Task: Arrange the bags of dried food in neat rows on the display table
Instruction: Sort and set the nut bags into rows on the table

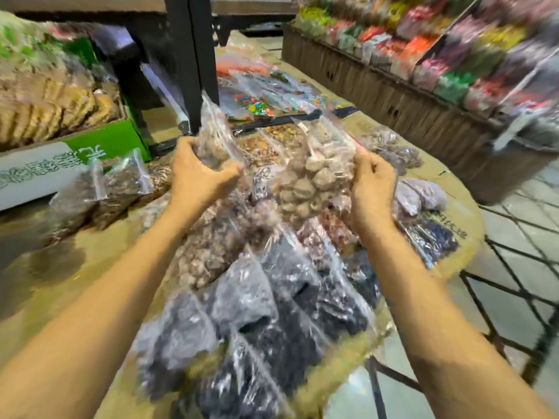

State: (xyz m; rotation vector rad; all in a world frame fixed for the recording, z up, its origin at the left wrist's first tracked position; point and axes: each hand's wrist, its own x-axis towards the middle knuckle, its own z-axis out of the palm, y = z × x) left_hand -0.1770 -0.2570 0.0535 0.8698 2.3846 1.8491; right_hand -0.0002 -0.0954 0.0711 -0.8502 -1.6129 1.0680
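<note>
Hands work above a heap of clear bags on a cardboard-covered table (90,255). Left hand (201,173) is closed around a brown bag (214,137) whose sealed top sticks up toward 12 o'clock; thumb and fingers pinch its lower part. Right hand (373,184) grips the right edge of a pale bag (314,173) of lumpy round pieces, fingers curled over the plastic. The 2 held bags sit side by side, near touching, over the middle of the pile. Below them, toward 6 o'clock, lie dark bags (272,322) — blackish contents, overlapping, in no clear row. At 9 o'clock more brown bags (115,186) rest beside a green box (102,146). Toward 12 o'clock lie candy bags (254,107) with coloured pieces, and at 3 o'clock purple bags (420,195) sit near the table's edge. At 2 o'clock a shelf (393,95) of bright packets — heavily blurred.
</note>
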